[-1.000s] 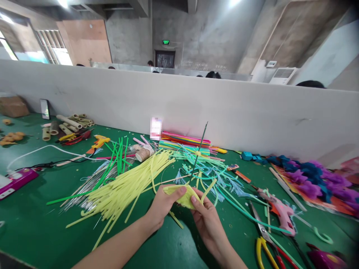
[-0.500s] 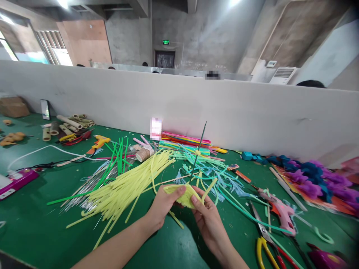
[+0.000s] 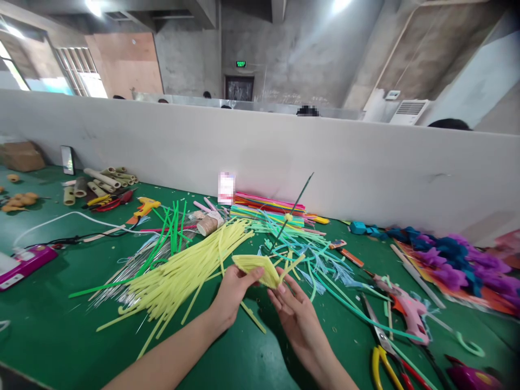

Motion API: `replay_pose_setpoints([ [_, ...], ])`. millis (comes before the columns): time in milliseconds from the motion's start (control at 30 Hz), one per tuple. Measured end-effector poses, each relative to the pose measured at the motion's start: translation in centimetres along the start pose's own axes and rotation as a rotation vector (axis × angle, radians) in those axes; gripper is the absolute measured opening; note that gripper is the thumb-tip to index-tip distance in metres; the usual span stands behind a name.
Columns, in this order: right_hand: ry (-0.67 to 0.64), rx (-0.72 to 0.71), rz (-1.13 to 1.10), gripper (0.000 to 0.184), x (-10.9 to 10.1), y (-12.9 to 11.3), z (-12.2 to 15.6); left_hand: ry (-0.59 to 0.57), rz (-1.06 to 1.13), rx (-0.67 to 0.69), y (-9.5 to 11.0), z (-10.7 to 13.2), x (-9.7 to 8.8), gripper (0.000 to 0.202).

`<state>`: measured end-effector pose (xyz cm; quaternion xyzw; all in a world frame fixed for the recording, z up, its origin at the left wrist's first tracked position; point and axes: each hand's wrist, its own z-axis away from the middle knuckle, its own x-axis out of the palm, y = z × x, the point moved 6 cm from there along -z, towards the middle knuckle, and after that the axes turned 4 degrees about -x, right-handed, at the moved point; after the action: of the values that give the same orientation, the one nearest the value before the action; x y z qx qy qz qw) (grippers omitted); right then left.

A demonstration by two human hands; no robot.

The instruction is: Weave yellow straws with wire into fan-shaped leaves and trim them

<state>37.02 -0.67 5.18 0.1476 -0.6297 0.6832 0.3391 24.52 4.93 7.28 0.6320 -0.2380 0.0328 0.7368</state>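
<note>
A flat, leaf-like piece made of yellow pipe cleaners (image 3: 255,264) is held up over the table between both hands. My left hand (image 3: 234,292) pinches its lower left side, thumb on top. My right hand (image 3: 293,306) grips its right end, where loose yellow stem ends stick out. A thin dark green stem (image 3: 294,207) rises at a slant behind the piece; whether it is joined to it I cannot tell. Left of the hands lies a large heap of yellow pipe cleaners (image 3: 182,271).
Scissors (image 3: 379,330) and a pink glue gun (image 3: 406,303) lie at the right, near purple and blue fuzzy pieces (image 3: 450,260). Turquoise pipe cleaners (image 3: 292,238) spread behind my hands. A yellow glue gun (image 3: 147,206) and a power strip (image 3: 30,265) are at the left. A white partition (image 3: 162,141) borders the table.
The yellow piece has turned, showing more of its flat face, and its left tip is higher. The dark green stem leans further right. My right fingers have shifted slightly down the right end.
</note>
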Motion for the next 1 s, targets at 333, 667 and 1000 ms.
replay_pose_setpoints([
  [333, -0.039, -0.085, 0.063, 0.047, 0.1, -1.4, 0.7, 0.018, -0.396, 0.541, 4.5, 1.9, -0.3, 0.013],
  [667, 0.072, -0.139, 0.148, 0.025, -0.4, -3.0, 1.0, 0.175, -0.300, 0.332, 3.6, 1.1, -1.4, 0.037],
  [1000, -0.019, -0.188, 0.142, 0.021, -0.3, -3.0, 0.8, -0.188, -0.158, -0.091, 1.6, 1.5, 1.1, 0.037],
])
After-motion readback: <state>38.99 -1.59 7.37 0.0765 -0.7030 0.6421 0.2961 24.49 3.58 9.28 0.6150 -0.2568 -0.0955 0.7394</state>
